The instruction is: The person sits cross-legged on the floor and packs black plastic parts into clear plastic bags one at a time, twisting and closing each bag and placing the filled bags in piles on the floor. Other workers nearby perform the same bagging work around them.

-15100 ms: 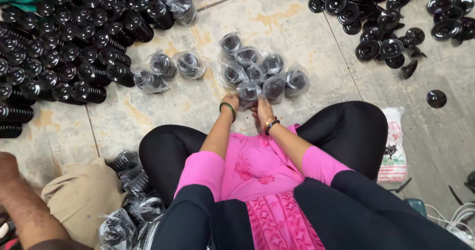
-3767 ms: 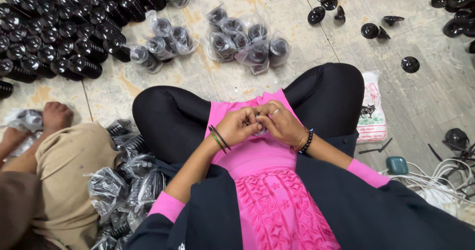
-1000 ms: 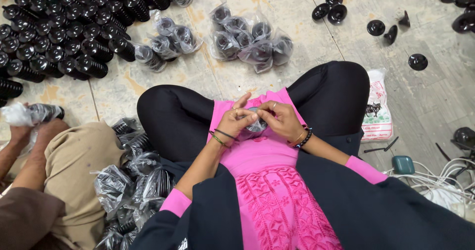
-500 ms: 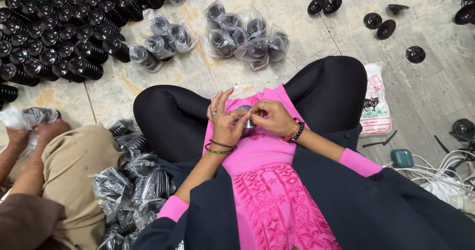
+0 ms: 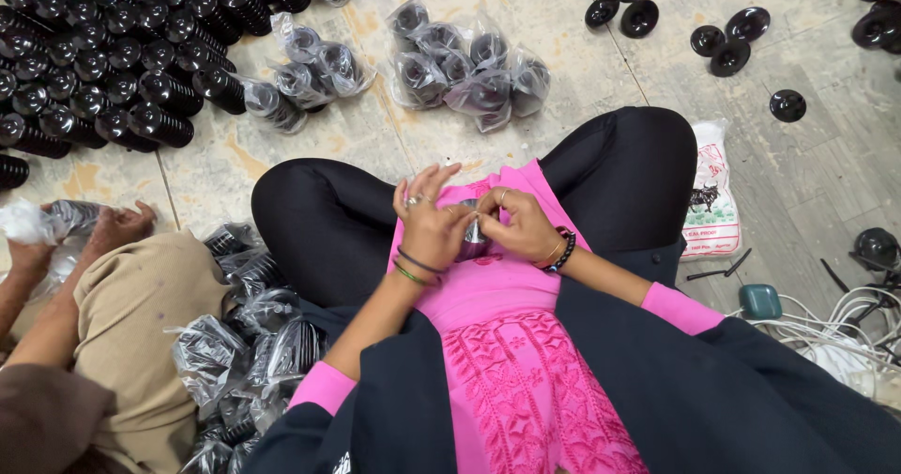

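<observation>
I sit cross-legged on the floor in black leggings and a pink tunic. My left hand and my right hand meet over my lap, both pinching a small clear plastic bag with a stack of black parts held between them. Most of that bag is hidden behind my fingers. Bangles circle both wrists.
Several bagged stacks of black parts lie on the floor ahead, more bagged stacks at my left hip. Rows of unbagged black stacks fill the far left. Loose black caps lie far right. A co-worker's hand holds a bag at left. Cables lie at right.
My hands have stayed at my lap on the small bag; my left fingers have spread upward a little. The view shifted slightly.
</observation>
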Demonstrator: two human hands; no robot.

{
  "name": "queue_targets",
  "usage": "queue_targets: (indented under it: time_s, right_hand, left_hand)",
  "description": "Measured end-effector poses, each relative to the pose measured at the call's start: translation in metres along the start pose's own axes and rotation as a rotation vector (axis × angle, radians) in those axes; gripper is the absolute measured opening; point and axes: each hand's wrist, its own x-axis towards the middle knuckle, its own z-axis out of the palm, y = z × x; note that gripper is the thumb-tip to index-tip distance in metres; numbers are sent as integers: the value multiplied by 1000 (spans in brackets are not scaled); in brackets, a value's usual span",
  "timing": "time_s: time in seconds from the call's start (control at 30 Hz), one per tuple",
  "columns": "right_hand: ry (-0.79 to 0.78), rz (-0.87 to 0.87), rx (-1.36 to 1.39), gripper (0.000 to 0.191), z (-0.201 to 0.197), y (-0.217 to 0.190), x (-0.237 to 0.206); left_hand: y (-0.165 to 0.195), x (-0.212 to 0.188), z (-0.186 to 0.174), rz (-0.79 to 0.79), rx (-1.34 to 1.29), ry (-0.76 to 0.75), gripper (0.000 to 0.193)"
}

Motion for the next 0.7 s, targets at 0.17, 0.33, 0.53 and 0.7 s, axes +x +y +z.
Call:
queue_targets:
  time_s: [0.17,0.33,0.53,0.7]
  right_hand:
    - [-61,122,149,4,-1,7,-1]
    - [20,-267,-215,10,-6,-6,6]
    - [87,-184,-216,11,0,-15,11]
    - [44,-257,-355,13,0,-18,14]
  left_hand:
    - [10,-11,3,174,97,135,13]
    - [-27,-13,24,-188,-653,-44,9]
    - [-58,-30,72,-553,-1329,-10,15]
    - [-49,-27,60,-530,-1057,34,16]
